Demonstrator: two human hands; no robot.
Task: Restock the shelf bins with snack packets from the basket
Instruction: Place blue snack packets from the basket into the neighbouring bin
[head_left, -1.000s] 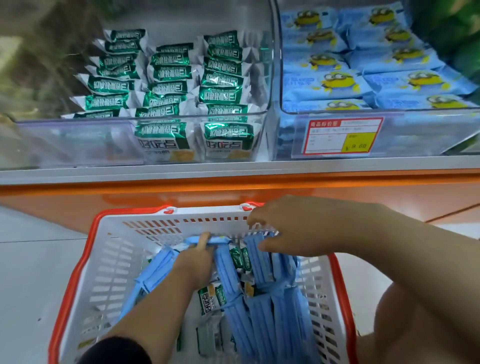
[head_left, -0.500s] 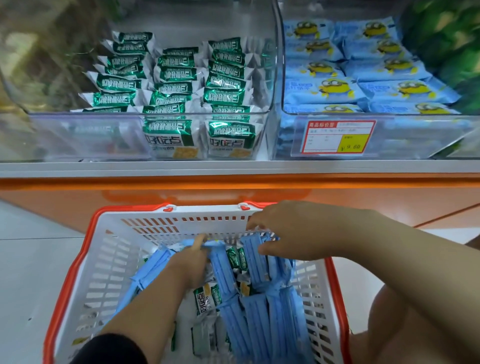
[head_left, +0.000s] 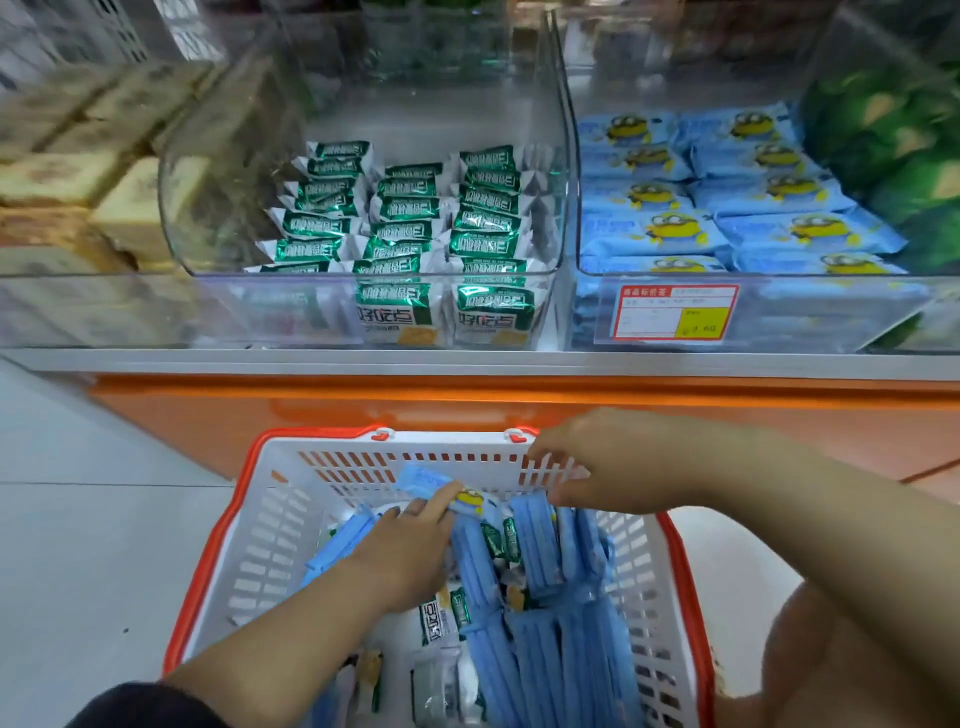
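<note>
The basket (head_left: 208, 561), white with an orange rim, stands on the floor (head_left: 78, 519); both hands are at it. The left hand (head_left: 410, 551) reaches inside, close to the basket's far wall; its fingers (head_left: 439, 501) are curled on one blue packet (head_left: 423, 478) and hold it tilted up above the others, so the yellow cartoon figure on its face shows. The right hand (head_left: 597, 467) is at the basket's far right corner; its fingers curl over the top of the far wall and its thumb lies inside, just above the upright packets; whether it grips the wall, a packet or nothing, I cannot tell.

The right half of the basket is packed with blue packets (head_left: 545, 649) standing on edge; a few green packets (head_left: 439, 621) lie beside them, towards the basket's middle and near left.

Beyond the basket and higher runs a shelf (head_left: 467, 361) with an orange panel (head_left: 260, 410) under it; straight beyond the basket stands the middle bin (head_left: 285, 306), clear-walled, with shelved green packets (head_left: 405, 218) in three rows; beyond the basket to the right is the right bin (head_left: 831, 312), filled with shelved blue packets (head_left: 727, 197), a price tag (head_left: 675, 314) on its front. Beyond the basket to the left lie blurred tan cakes (head_left: 67, 171). A dark sleeve (head_left: 145, 706) covers the left arm at the basket's near left corner.
</note>
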